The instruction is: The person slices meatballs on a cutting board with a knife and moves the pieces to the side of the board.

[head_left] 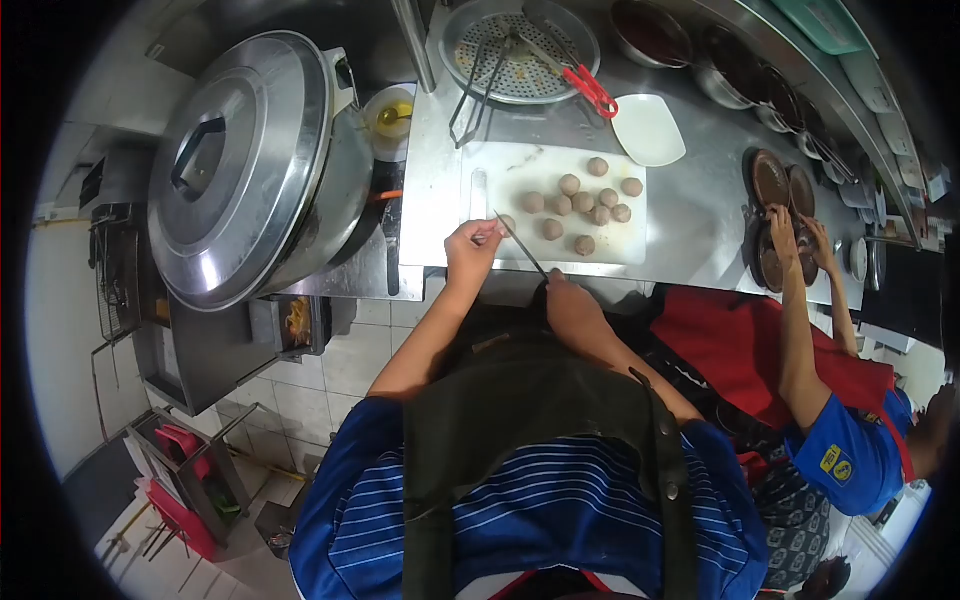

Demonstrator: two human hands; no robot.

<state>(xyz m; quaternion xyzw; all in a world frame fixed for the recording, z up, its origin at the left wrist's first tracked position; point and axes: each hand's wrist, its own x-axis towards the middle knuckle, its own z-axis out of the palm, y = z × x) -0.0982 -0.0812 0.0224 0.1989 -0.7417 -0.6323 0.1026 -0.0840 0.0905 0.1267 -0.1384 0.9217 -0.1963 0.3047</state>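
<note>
My left hand is closed, its fingertips pinching a brown meatball at the near left side of a white cutting board. My right hand grips the handle of a knife just off the board's near edge. The thin blade slants up and left, its tip right at the meatball in my left fingers. Several more round meatballs lie scattered over the middle and right of the board.
Left stands a large lidded pot, beside a bowl of yellow liquid. A perforated metal tray with red-handled tongs and a white plate sit behind the board. On the right, a co-worker's hands touch brown dishes.
</note>
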